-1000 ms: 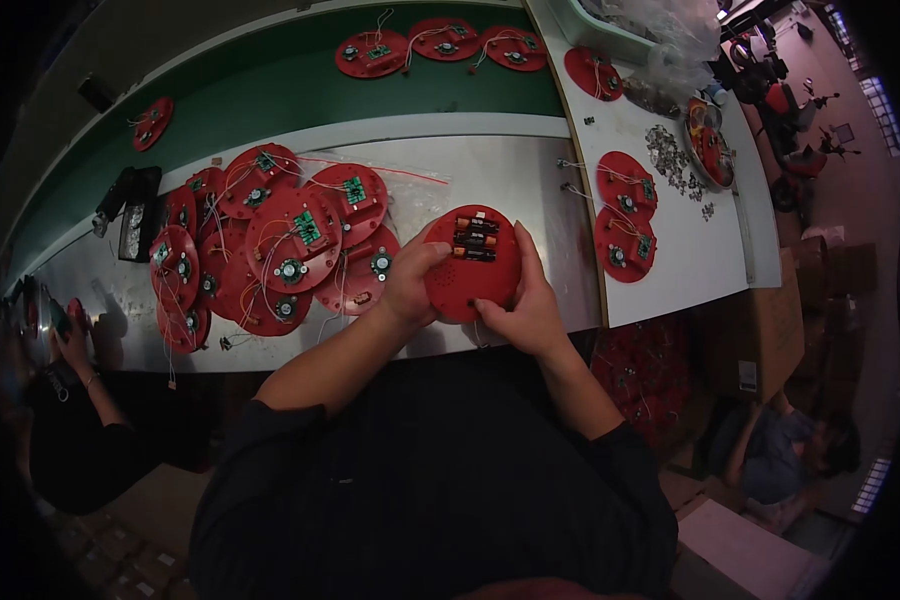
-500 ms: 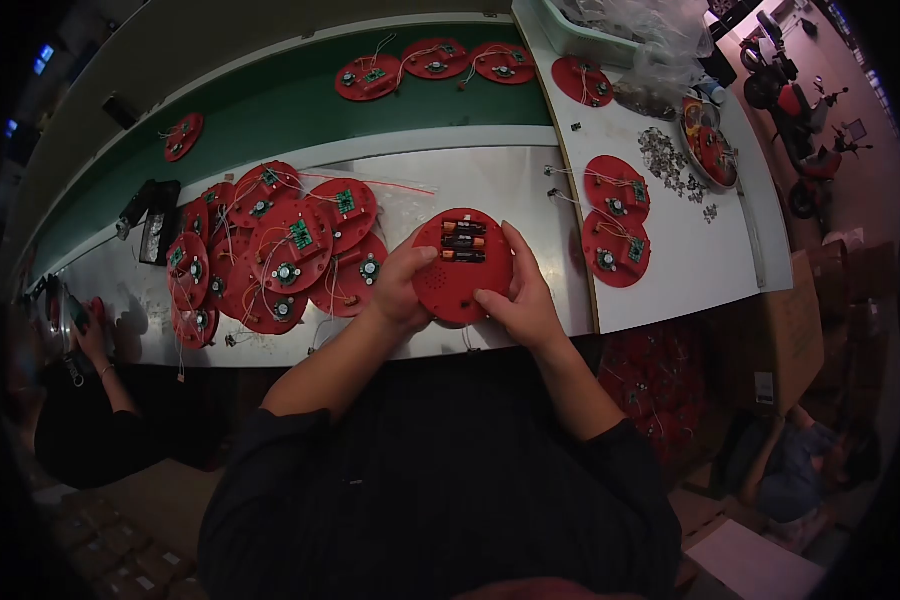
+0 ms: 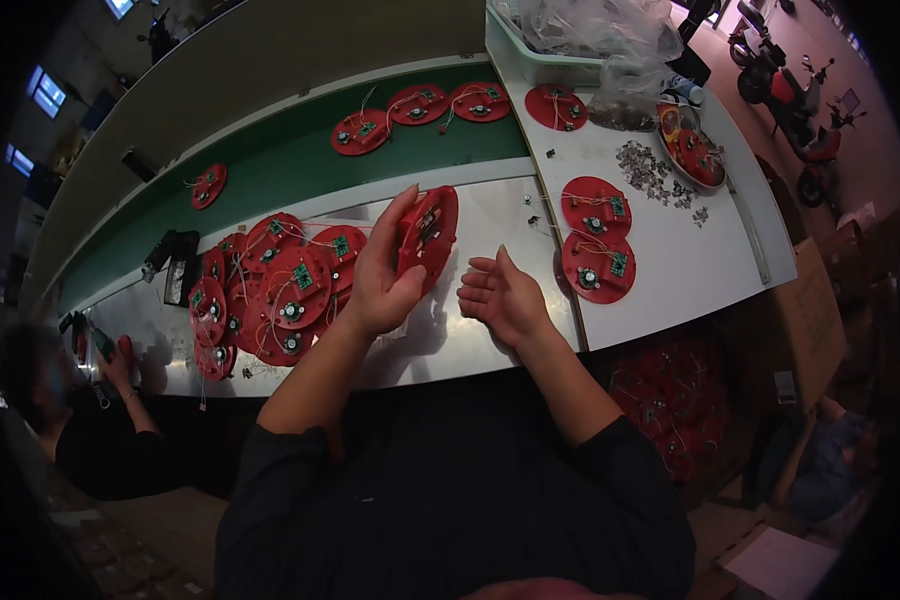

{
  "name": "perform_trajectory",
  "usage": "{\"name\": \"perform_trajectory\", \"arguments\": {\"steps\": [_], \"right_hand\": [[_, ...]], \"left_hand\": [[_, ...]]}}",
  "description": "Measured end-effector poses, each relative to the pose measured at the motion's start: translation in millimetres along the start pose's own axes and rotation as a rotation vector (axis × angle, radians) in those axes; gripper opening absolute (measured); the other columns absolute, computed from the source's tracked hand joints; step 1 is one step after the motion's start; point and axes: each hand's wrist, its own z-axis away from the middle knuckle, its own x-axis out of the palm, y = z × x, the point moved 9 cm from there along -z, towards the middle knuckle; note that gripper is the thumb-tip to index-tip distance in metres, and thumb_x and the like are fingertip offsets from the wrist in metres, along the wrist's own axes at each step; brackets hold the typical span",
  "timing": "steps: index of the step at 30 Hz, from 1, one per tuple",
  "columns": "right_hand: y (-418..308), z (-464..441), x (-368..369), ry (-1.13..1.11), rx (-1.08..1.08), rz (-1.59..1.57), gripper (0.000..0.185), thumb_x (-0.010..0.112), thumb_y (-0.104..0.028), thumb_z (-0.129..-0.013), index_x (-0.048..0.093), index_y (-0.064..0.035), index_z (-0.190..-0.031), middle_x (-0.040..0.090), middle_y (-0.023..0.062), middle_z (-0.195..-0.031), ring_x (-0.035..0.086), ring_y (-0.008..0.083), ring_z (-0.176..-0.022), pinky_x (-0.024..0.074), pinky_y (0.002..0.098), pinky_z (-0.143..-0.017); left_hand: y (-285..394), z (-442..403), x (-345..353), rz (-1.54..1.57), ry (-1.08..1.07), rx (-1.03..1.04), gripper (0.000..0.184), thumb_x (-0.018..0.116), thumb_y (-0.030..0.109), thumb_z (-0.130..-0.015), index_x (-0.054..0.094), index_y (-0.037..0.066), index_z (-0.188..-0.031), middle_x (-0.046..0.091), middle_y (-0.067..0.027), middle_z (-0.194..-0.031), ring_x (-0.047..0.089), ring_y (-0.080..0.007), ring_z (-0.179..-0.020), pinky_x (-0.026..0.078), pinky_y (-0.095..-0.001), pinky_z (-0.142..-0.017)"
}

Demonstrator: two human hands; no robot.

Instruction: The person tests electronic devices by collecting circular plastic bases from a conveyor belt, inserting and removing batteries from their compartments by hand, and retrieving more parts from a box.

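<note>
My left hand (image 3: 382,275) grips a round red disc (image 3: 440,225), tilted nearly on edge above the metal worktop (image 3: 470,345). Batteries sit in the disc's face, now seen at a steep angle. To the right of it, my right hand (image 3: 507,302) is held palm up with fingers apart and slightly curled, touching nothing. Left of my left hand lies a pile of red discs (image 3: 295,290) with green circuit boards, round silver parts and thin wires.
Two red discs (image 3: 598,268) lie on the white table (image 3: 690,290) at right, near small metal parts (image 3: 655,175), a dish (image 3: 692,150) and a pale green basket (image 3: 560,68). More discs (image 3: 420,104) rest on the green strip. A co-worker's hand (image 3: 118,368) is at far left.
My right hand has let go of the disc and moved away to the right. My left hand has raised the disc and turned it on edge. The camera view has shifted.
</note>
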Motion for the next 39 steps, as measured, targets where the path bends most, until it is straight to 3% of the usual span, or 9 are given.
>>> {"name": "perform_trajectory", "arguments": {"steps": [4,6,11,18,21,24,31,35,39], "right_hand": [[3,-2,26,-0.157,0.088,-0.171,0.062,0.036,-0.055,-0.093,0.044,0.0003,-0.119,0.054,0.0151,-0.103,0.055,0.0261,-0.093,0.0473,0.0402,-0.082],[-4,-2,49,-0.244,0.04,-0.369,0.061,0.032,-0.056,-0.093,0.046,-0.0037,-0.12,0.052,0.0148,-0.115,0.051,0.0289,-0.106,0.0416,0.0437,-0.093],[-3,-25,43,-0.202,-0.084,-0.473,0.049,0.029,-0.046,-0.097,0.047,-0.0078,-0.121,0.051,0.013,-0.12,0.049,0.0293,-0.112,0.0389,0.0427,-0.098],[-7,-45,37,-0.152,-0.113,-0.495,0.037,0.037,-0.038,-0.097,0.05,-0.0085,-0.115,0.056,0.0106,-0.11,0.054,0.0252,-0.101,0.0456,0.039,-0.089],[10,-47,26,-0.091,0.077,-0.491,0.018,0.053,-0.02,-0.09,0.052,-0.008,-0.104,0.055,0.0044,-0.082,0.052,0.0167,-0.069,0.0436,0.0272,-0.057],[3,-41,23,-0.074,0.007,-0.381,0.013,0.054,-0.017,-0.089,0.054,-0.0058,-0.097,0.052,0.005,-0.074,0.047,0.0137,-0.061,0.0364,0.0222,-0.047],[-15,-20,38,-0.093,-0.116,-0.172,0.02,0.053,-0.012,-0.091,0.046,-0.0075,-0.109,0.044,0.0019,-0.073,0.042,0.0117,-0.061,0.0333,0.0219,-0.048],[-18,-26,22,-0.208,-0.152,-0.334,0.014,0.049,-0.013,-0.092,0.049,-0.0082,-0.105,0.045,0.0025,-0.071,0.038,0.0106,-0.055,0.0308,0.02,-0.042],[-2,-36,15,-0.359,0.037,-0.326,0.023,0.047,-0.015,-0.091,0.051,-0.0038,-0.11,0.051,0.0066,-0.081,0.044,0.0149,-0.065,0.0358,0.023,-0.045]], "left_hand": [[51,-5,34,-0.699,-0.25,0.49,0.079,0.06,0.0,-0.054,0.039,0.0,-0.131,0.041,-0.026,-0.128,0.046,-0.0419,-0.114,0.038,-0.0427,-0.098],[17,10,66,-0.818,-0.556,0.432,0.078,0.064,0.004,-0.055,0.042,0.004,-0.129,0.04,-0.0253,-0.128,0.045,-0.0417,-0.114,0.038,-0.0441,-0.098],[-31,7,66,-1.012,-0.58,0.33,0.07,0.066,0.01,-0.058,0.045,0.006,-0.125,0.039,-0.0248,-0.128,0.042,-0.0425,-0.116,0.037,-0.0466,-0.099],[-38,-9,46,-0.842,-0.512,0.337,0.074,0.066,0.006,-0.059,0.041,0.005,-0.128,0.039,-0.0231,-0.129,0.04,-0.0415,-0.118,0.037,-0.0443,-0.099],[-33,-23,14,-0.536,-0.285,0.171,0.072,0.057,0.0,-0.065,0.035,0.006,-0.134,0.043,-0.0191,-0.128,0.044,-0.0327,-0.12,0.036,-0.0382,-0.101],[-52,-23,-18,0.019,-0.107,-0.144,0.072,0.045,0.0,-0.068,0.029,0.004,-0.138,0.044,-0.0142,-0.131,0.045,-0.0237,-0.121,0.035,-0.0359,-0.102],[-33,-30,-67,0.522,0.124,-0.048,0.07,0.045,0.006,-0.068,0.03,-0.001,-0.135,0.044,-0.0192,-0.131,0.046,-0.0307,-0.121,0.037,-0.0408,-0.103],[38,-23,-97,0.701,0.174,0.114,0.064,0.045,0.011,-0.07,0.035,-0.002,-0.132,0.047,-0.0207,-0.129,0.048,-0.0332,-0.119,0.04,-0.0447,-0.101],[108,54,-170,0.564,0.359,0.259,0.061,0.046,0.015,-0.075,0.036,-0.003,-0.133,0.048,-0.0209,-0.129,0.048,-0.0342,-0.118,0.04,-0.0444,-0.101]]}}
